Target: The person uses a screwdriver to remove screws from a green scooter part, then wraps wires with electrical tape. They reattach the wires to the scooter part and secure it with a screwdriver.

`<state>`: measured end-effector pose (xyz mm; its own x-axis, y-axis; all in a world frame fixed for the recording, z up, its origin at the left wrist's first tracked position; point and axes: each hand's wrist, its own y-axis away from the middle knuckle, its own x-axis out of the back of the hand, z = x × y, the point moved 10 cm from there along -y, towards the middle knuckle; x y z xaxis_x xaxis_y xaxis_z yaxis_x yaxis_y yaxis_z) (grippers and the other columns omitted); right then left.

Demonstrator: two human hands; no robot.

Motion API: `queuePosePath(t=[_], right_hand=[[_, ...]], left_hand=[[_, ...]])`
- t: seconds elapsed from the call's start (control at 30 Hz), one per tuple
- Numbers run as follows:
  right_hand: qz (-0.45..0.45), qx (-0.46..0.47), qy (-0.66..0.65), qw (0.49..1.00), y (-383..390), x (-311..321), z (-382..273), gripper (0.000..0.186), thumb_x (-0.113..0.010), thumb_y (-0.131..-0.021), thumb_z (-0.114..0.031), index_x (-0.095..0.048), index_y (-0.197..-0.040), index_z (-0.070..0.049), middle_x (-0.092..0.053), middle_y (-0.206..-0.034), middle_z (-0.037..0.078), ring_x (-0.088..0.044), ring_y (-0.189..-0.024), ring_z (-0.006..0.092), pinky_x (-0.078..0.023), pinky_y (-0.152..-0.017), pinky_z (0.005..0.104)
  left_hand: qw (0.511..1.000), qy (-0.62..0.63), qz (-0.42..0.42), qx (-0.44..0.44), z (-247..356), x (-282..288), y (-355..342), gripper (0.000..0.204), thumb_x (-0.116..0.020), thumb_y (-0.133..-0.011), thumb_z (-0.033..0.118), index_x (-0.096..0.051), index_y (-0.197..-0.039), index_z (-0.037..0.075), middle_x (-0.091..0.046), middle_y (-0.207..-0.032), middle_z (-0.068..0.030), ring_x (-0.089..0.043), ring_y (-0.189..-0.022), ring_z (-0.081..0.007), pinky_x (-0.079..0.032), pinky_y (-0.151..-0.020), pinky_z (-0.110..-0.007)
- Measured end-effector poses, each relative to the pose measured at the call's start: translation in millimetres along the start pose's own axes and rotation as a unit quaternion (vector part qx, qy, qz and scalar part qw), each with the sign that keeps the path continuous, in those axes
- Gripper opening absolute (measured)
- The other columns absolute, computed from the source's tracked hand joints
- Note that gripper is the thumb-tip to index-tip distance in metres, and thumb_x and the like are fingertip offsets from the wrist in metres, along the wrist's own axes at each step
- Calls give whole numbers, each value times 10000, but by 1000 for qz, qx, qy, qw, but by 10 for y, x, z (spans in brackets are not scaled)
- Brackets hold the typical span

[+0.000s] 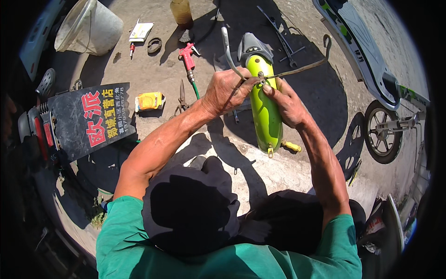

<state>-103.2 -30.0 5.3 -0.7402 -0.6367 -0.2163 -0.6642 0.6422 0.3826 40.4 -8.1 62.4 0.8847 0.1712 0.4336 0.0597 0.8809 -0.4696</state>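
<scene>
A bright green mudguard [265, 122] with a grey end piece [255, 46] stands in front of me, its narrow end toward me. Across its upper part lies a metal brace [302, 69] with two bent arms spreading left and right. My left hand [227, 90] is closed, thumb and fingers pinching the middle of the brace near a small bolt hole. My right hand [289, 103] grips the mudguard's right side, its thumb by the brace's centre and its other fingers mostly hidden behind the mudguard.
Left of the mudguard lie a red air blow gun [187, 58], pliers [182, 98] and a yellow packet [149, 101]. Wrenches [281, 37] lie beyond it; a yellow-handled tool [291, 146] is nearer. A white bucket [93, 30], dark sign [69, 116] and scooter wheel [382, 131] surround the spot.
</scene>
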Motion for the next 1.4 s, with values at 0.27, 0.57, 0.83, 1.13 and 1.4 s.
queuePosePath(t=[0.27,0.57,0.83,1.13,1.4], right_hand=[[36,27,25,999,-53,104,12,457,-650,-1039,-340,-524,-1344,-23,-657,-1153,90,-653,-1022,161,-547,-896,339],[44,90,116,988,-17,74,-95,418,-634,-1050,-286,-517,-1342,-11,-647,-1173,91,-648,-1054,167,-543,-912,345],[58,68,-113,990,-123,214,-145,420,-665,-1024,-254,-536,-1357,-33,-676,-1151,77,-689,-995,149,-590,-875,331],[164,126,-117,971,-49,644,-324,470,-836,-907,-326,-653,-1216,-23,-711,-1071,52,-689,-961,144,-565,-877,321],[237,108,-72,963,194,1076,-227,590,-861,-879,-358,-605,-1227,43,-689,-1073,96,-687,-947,169,-572,-877,332]], left_hand=[[963,144,-42,223,-299,-149,-8,315,-620,-1056,286,-664,-876,32,-622,-658,-56,-565,-526,-125,-443,-484,-302],[794,388,-109,455,-587,-468,308,367,-591,-1060,356,-632,-819,82,-518,-583,34,-417,-452,-70,-345,-441,-250],[963,138,-57,223,-391,-214,-299,398,-595,-1069,367,-706,-992,-6,-615,-786,-18,-562,-719,-84,-474,-666,-271],[967,150,-109,173,-282,-505,-565,359,-654,-1047,355,-723,-1104,8,-664,-872,7,-561,-766,-50,-461,-674,-217],[908,191,-154,340,-1017,-942,394,329,-750,-982,298,-740,-1145,13,-755,-962,-74,-686,-848,-116,-557,-735,-279]])
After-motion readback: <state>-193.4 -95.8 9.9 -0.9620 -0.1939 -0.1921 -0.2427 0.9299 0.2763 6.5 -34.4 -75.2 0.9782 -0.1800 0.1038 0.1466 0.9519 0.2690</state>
